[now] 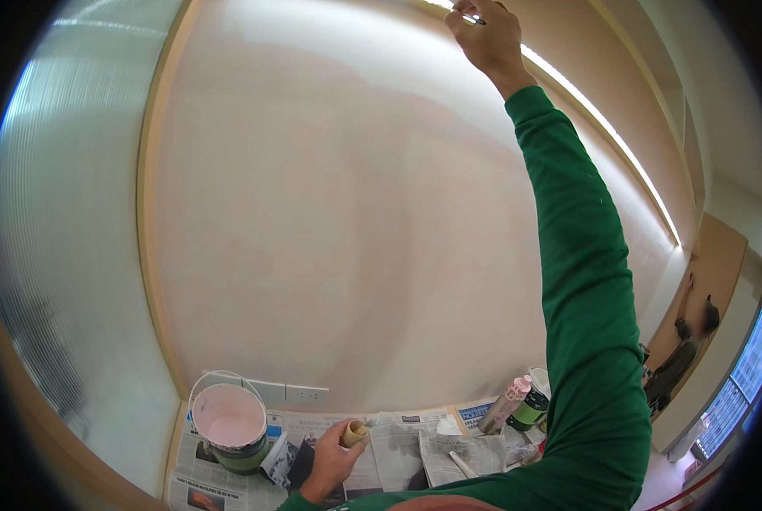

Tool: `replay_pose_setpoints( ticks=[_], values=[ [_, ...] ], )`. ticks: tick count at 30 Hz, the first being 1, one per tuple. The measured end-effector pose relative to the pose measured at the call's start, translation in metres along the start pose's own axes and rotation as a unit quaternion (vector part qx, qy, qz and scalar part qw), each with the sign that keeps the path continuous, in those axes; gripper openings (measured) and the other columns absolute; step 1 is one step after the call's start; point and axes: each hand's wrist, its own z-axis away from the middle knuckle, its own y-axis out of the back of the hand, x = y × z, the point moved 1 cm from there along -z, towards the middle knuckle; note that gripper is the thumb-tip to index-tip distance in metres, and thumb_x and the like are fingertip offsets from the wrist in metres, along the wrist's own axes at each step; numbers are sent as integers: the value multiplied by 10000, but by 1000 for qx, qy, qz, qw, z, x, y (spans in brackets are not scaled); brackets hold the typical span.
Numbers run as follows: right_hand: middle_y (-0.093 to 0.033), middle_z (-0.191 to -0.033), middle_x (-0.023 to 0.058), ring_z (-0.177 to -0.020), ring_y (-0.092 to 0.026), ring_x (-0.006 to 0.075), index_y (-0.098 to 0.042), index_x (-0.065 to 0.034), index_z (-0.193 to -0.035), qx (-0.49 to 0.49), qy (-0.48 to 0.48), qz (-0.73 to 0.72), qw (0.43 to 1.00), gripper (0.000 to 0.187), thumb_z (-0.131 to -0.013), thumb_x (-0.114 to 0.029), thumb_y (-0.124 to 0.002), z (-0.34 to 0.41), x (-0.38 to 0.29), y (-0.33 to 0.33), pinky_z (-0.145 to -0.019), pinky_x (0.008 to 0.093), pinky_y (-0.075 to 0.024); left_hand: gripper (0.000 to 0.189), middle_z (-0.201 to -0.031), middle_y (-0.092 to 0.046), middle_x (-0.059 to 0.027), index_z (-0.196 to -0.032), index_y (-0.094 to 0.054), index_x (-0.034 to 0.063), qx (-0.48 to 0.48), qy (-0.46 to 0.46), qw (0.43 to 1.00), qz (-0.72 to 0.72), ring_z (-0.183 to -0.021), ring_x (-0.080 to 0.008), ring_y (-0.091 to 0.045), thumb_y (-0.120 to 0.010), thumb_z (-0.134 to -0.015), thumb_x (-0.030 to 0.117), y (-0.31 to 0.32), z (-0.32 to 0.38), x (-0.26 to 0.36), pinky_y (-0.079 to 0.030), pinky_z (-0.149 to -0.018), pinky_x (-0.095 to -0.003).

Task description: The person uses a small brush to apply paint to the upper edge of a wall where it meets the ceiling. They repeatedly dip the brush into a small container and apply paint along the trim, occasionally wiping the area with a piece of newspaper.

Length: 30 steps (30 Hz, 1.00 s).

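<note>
My right hand (486, 32) is raised high to the top edge of a pale pink wall (329, 211), beside the lit strip (604, 124). Its fingers close on a small, dark, slender thing, too small to name for sure. Low before me, my left hand (336, 457) holds a roll of tan tape (354, 433) above the newspapers. To the left of that hand a bucket of pink paint (229, 418) stands on newspaper (397, 447), its wire handle raised.
At the lower right are a pink bottle (507, 404) and a smaller paint can (531, 409). A wall socket plate (307, 394) sits low on the wall. Ribbed glass (74, 211) borders the left. Another person (684, 351) stands at the far right, an arm raised to a panel.
</note>
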Motion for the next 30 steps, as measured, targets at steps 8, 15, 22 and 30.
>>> replay_pose_setpoints(
  ticks=[8,15,22,30],
  values=[
    [-714,-877,131,-843,-673,209,-665,-8,-943,44,-67,-139,987,187,-921,-177,-741,0,5,3,-761,376,-535,440,-1050,-786,-134,-1229,-722,5,6,-12,1000,-19,-968,-193,-752,-898,-860,167,-1,-2,-3,-596,-888,-337],
    [-729,-870,133,-836,-692,231,-686,-13,-944,45,-120,-83,988,176,-911,-181,-728,4,19,7,-761,377,-545,406,-1106,-761,-169,-1228,-707,-11,-3,-4,1000,-15,-1009,-251,-749,-857,-888,151,-1,-1,4,-583,-901,-360],
    [-730,-879,139,-835,-687,236,-675,-5,-940,56,-97,-117,987,186,-915,-179,-736,1,10,9,-769,377,-543,405,-1098,-765,-164,-1228,-709,-10,-5,-4,1000,-16,-1000,-242,-751,-859,-887,150,0,-1,2,-584,-893,-352],
    [-727,-894,126,-850,-678,220,-672,-12,-932,48,-109,-98,988,167,-928,-167,-732,-3,10,3,-775,375,-541,406,-1097,-764,-155,-1229,-708,-11,1,5,1000,0,-999,-234,-749,-860,-888,148,-2,1,7,-585,-884,-345]
  ],
)
